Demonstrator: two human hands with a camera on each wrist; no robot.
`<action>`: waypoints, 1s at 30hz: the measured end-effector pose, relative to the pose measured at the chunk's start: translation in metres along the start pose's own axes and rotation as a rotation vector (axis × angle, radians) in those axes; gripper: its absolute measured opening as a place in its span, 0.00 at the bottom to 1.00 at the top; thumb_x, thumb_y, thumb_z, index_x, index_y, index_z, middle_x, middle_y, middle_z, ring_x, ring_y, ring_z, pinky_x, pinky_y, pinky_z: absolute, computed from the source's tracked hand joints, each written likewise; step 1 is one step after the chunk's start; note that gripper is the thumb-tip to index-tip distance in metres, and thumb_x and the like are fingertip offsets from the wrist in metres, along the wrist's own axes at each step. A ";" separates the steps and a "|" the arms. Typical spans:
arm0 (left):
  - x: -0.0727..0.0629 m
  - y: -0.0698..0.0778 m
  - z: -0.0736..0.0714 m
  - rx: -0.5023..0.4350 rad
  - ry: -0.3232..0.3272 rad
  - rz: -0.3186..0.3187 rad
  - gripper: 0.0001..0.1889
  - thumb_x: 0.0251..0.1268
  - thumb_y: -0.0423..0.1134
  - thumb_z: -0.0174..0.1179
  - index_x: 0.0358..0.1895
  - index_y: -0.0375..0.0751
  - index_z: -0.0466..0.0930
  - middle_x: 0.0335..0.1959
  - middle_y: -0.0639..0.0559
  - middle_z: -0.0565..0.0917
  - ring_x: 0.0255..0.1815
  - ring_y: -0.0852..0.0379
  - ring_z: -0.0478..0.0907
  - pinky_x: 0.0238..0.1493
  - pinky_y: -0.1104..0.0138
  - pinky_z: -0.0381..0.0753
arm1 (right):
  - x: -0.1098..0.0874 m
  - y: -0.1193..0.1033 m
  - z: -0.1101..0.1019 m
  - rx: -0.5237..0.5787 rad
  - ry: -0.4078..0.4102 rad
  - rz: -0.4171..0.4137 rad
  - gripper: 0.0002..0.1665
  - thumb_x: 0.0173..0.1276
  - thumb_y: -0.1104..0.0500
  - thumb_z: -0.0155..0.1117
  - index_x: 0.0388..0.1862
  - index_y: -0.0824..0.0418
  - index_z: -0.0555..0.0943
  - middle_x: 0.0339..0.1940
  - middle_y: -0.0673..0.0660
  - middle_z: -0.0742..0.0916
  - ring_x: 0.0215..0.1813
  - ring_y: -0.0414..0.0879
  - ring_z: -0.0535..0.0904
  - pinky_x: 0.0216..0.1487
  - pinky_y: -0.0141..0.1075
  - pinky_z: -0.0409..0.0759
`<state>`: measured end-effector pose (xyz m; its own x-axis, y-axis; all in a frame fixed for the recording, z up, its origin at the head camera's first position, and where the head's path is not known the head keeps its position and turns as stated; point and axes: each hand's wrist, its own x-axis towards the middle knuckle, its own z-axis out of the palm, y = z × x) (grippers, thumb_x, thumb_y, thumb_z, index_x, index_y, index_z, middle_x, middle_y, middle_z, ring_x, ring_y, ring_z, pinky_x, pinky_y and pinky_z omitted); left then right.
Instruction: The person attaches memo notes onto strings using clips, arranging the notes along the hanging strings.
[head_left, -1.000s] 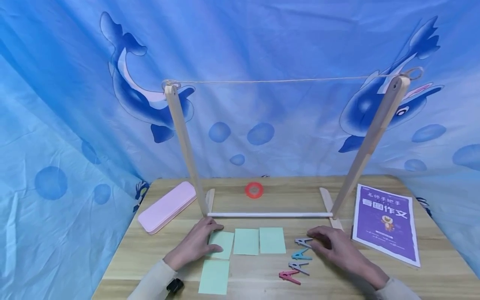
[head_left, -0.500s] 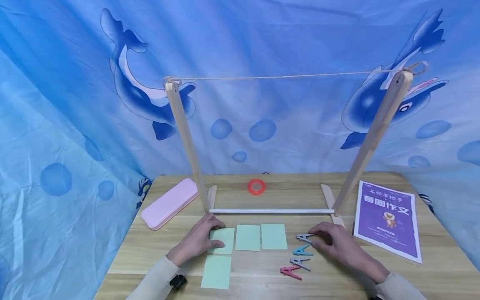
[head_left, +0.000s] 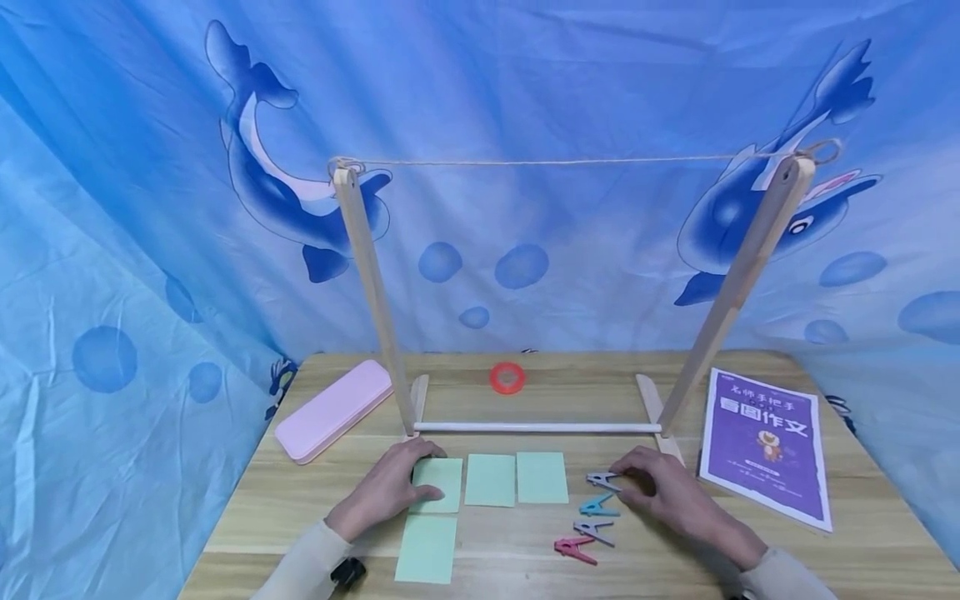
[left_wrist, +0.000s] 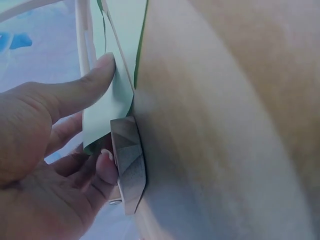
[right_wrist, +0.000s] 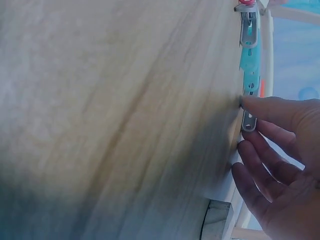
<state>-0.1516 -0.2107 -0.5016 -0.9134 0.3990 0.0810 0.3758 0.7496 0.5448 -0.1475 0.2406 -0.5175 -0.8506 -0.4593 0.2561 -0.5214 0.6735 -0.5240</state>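
Observation:
My left hand [head_left: 385, 488] is at the upper left pale green paper sheet [head_left: 442, 473]. In the left wrist view the thumb lies on the face of that sheet, with fingers behind its edge, pinching it. Two more green sheets [head_left: 491, 481] lie to its right, and another green sheet [head_left: 426, 552] lies below it. My right hand [head_left: 675, 498] pinches the handle end of a grey clothespin [head_left: 602, 479] between thumb and index finger. Below it on the table lie a teal clothespin [head_left: 597, 505], a lilac clothespin [head_left: 594, 530] and a pink clothespin [head_left: 575, 547].
Behind the sheets stands a wooden frame [head_left: 371, 292] with a string [head_left: 525, 162] tied between its post tops. A white bar [head_left: 537, 427] joins the posts low down. A pink case [head_left: 334, 412], a red tape roll [head_left: 507, 378] and a purple booklet [head_left: 765, 448] lie around it.
The head view shifts slightly. Both hands keep their places, and the sheet under the left hand lies a little straighter than a second ago.

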 end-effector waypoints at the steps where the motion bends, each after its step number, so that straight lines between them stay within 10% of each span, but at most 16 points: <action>1: -0.001 0.000 0.001 -0.004 0.012 -0.002 0.23 0.54 0.40 0.80 0.54 0.44 0.85 0.51 0.52 0.89 0.56 0.50 0.86 0.61 0.52 0.85 | 0.000 0.000 0.000 0.000 -0.002 0.005 0.16 0.62 0.57 0.79 0.49 0.49 0.88 0.43 0.41 0.89 0.46 0.37 0.85 0.49 0.34 0.86; 11: -0.009 -0.002 0.006 -0.019 0.101 -0.006 0.18 0.55 0.35 0.78 0.50 0.46 0.87 0.47 0.52 0.92 0.50 0.53 0.89 0.53 0.58 0.88 | 0.002 -0.003 -0.002 0.012 -0.025 0.043 0.14 0.60 0.55 0.80 0.45 0.50 0.88 0.41 0.44 0.87 0.42 0.37 0.81 0.43 0.30 0.81; 19: -0.010 -0.003 0.003 -0.094 0.105 -0.029 0.05 0.63 0.39 0.75 0.37 0.50 0.87 0.28 0.61 0.86 0.22 0.71 0.70 0.25 0.76 0.73 | 0.007 -0.006 -0.005 0.019 -0.042 0.072 0.13 0.61 0.57 0.80 0.44 0.51 0.87 0.39 0.44 0.88 0.39 0.34 0.80 0.40 0.28 0.80; 30: -0.011 0.003 -0.009 -0.213 0.087 -0.072 0.07 0.67 0.33 0.69 0.43 0.48 0.84 0.38 0.52 0.90 0.17 0.70 0.74 0.17 0.72 0.77 | 0.011 -0.010 -0.013 0.071 -0.098 0.092 0.12 0.64 0.60 0.77 0.46 0.55 0.87 0.40 0.49 0.91 0.38 0.36 0.86 0.40 0.32 0.88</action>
<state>-0.1415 -0.2174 -0.4934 -0.9501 0.2948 0.1022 0.2763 0.6426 0.7147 -0.1528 0.2359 -0.4988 -0.8818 -0.4544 0.1261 -0.4328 0.6738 -0.5989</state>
